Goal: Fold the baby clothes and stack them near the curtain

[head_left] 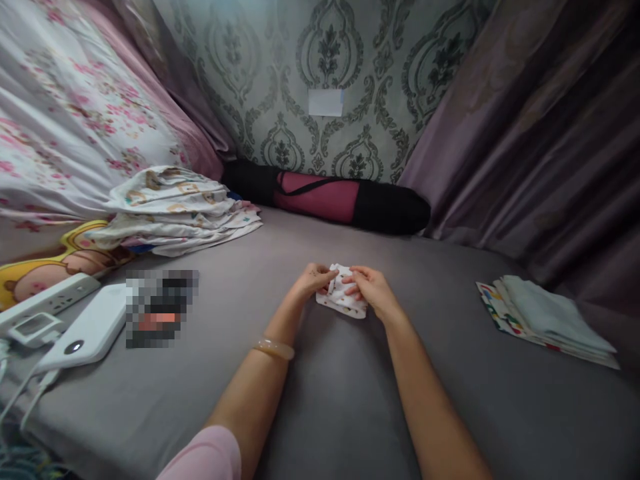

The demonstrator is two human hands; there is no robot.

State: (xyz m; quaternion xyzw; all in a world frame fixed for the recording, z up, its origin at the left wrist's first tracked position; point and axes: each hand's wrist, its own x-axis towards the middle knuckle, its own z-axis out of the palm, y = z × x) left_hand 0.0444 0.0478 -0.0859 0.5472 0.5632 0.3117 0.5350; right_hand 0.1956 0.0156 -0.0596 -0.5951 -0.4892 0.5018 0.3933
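Note:
A small white cloth point(342, 308) with tiny coloured spots lies folded in layers on the grey sheet, in the middle of the view. My left hand point(316, 277) pinches its left edge between thumb and fingers. From the other side, my right hand point(371, 288) holds the upper right part, its fingertips over the top layer. What is under the fingers is partly hidden. A pale bangle circles my left wrist.
To the right lies a stack of folded cloths point(560, 320). A heap of crumpled patterned cloths point(180, 210) is at back left, near a power strip point(55, 300), a white power bank point(90, 330) and a blurred-out object. Behind lies a long black and maroon bag point(320, 199).

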